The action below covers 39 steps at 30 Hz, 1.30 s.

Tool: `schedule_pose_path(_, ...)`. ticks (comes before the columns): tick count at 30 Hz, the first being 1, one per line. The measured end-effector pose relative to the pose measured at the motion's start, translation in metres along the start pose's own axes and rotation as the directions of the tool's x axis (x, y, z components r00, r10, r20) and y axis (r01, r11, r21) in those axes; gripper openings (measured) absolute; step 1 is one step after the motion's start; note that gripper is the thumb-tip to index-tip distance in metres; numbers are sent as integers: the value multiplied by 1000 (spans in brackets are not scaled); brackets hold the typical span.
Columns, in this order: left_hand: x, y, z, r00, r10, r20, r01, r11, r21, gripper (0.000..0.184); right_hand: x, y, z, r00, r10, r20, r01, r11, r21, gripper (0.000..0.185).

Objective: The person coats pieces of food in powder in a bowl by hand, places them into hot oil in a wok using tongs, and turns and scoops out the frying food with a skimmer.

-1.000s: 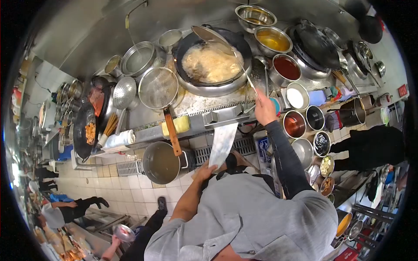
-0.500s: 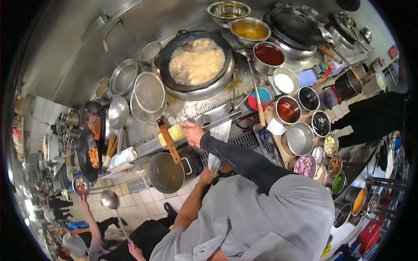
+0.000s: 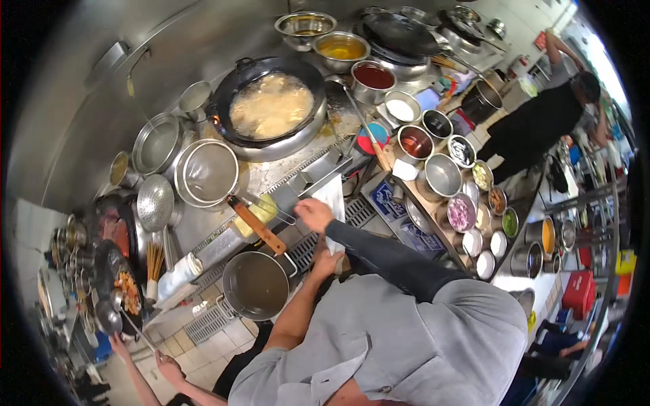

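Observation:
My left hand [image 3: 328, 263] is closed around the lower end of a white cloth [image 3: 330, 196] hanging at the counter edge. My right hand [image 3: 315, 215] has its fingers curled beside a thin metal loop; whether it grips the loop is unclear. Left of it lies a yellow cloth [image 3: 266, 207]. A round mesh strainer with a wooden handle [image 3: 258, 226] sits over a metal bowl. Food bubbles in pale liquid in the black wok [image 3: 313, 78]. The long-handled ladle [image 3: 362, 120] lies right of the wok, its wooden end toward the containers.
A large pot [image 3: 255, 287] stands below the counter edge. Sauce and ingredient containers [image 3: 461, 212] stand at right. At lower left, another person's hands [image 3: 169, 369] hold a ladle and a bowl near a second wok. A person in black [image 3: 531, 125] is at upper right.
The ladle has left my right hand and been set down. That hand has moved left across the counter edge, and its fingers have curled. The other person's bowl has moved toward the second wok.

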State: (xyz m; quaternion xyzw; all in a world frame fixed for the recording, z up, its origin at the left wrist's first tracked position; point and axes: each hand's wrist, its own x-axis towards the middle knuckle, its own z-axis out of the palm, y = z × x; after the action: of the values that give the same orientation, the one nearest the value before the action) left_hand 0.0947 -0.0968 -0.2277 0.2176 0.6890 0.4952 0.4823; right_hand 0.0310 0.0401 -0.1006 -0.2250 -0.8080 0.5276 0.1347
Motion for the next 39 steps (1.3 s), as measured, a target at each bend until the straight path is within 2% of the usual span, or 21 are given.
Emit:
schedule_pose_path(2, -1, 9, 11, 996, 32, 80, -19, 987, -160, 28, -35, 20, -35, 947, -153, -282, 111, 981, -159, 19)
schedule_pose_path(4, -2, 24, 18, 987, 39, 155, 11, 950, -311, 27, -75, 54, -58, 910, -91, -404, -64, 933, -355, 17)
schedule_pose_path(5, -2, 36, 21, 976, 102, 194, -36, 948, -316, 26, -93, 62, -65, 916, 93, -391, -259, 880, -397, 22)
schedule_pose_path(8, 9, 23, 37, 950, 182, 252, -48, 886, -461, 30, -131, 175, -39, 997, 81, -9, -74, 858, -509, 37)
schedule_pose_path(9, 1, 41, 34, 931, 181, 318, -29, 903, -429, 33, -127, 142, -44, 881, 472, -7, -459, 852, -251, 45)
schedule_pose_path(10, -5, 51, 27, 918, 103, 382, 76, 902, -425, 32, -131, 144, -48, 965, 264, -7, -245, 887, -391, 39)
schedule_pose_path(11, -11, 62, 22, 918, 104, 384, 68, 909, -411, 29, -131, 141, -45, 944, 327, -31, -321, 898, -300, 37)
schedule_pose_path(14, -10, 61, 7, 952, 23, 305, 38, 981, -193, 13, -115, 122, -44, 903, 427, -54, -389, 757, -525, 30)
schedule_pose_path(16, -13, 72, 8, 970, 76, 229, 3, 946, -324, 7, -113, 116, -43, 871, 433, -233, -490, 802, -341, 27)
schedule_pose_path(17, -23, 94, 10, 975, -1, 223, 82, 931, -357, 13, -112, 118, -45, 839, 465, -283, -538, 789, -297, 29)
schedule_pose_path(18, -17, 82, 12, 982, 121, 146, -77, 958, -278, 15, -110, 121, -48, 805, 496, -326, -580, 773, -256, 31)
schedule_pose_path(21, -18, 98, 15, 989, 71, 130, -35, 965, -261, 15, -108, 147, -53, 793, 547, -267, -604, 764, -229, 38)
schedule_pose_path(24, -6, 104, 25, 987, -12, 162, 67, 938, -341, 11, -130, 114, -57, 672, 615, -413, -662, 748, 38, 62)
schedule_pose_path(27, -9, 116, 42, 990, -52, 131, 85, 960, -265, 9, -137, 110, -64, 724, 683, -102, -588, 687, 427, 62)
schedule_pose_path(29, -6, 114, 48, 997, -17, 81, 31, 983, -182, 8, -127, 132, -55, 766, 629, -131, -513, 721, 466, 58)
schedule_pose_path(31, -2, 101, 41, 1000, -6, 17, 11, 961, -277, 9, -118, 136, -58, 754, 645, -121, -489, 675, 552, 49)
schedule_pose_path(33, -1, 95, 18, 996, -38, -81, 10, 945, -326, 13, -90, 162, -44, 726, 535, -432, -406, 840, 359, 39)
schedule_pose_path(35, 2, 95, 2, 966, -95, -241, 32, 967, -254, 21, -79, 179, -41, 693, 565, -448, -417, 821, 391, 38)
schedule_pose_path(37, 5, 100, -1, 927, -282, -249, 252, 956, -149, 29, -83, 159, -65, 692, 698, -184, -456, 620, 639, 38)
schedule_pose_path(38, 4, 108, 3, 875, -408, -260, 385, 913, -138, 32, -82, 153, -58, 795, 603, -63, -423, 627, 654, 35)
schedule_pose_path(39, 10, 108, 8, 922, -368, -118, 335, 914, -227, 38, -80, 151, -49, 871, 487, 59, -395, 623, 676, 32)
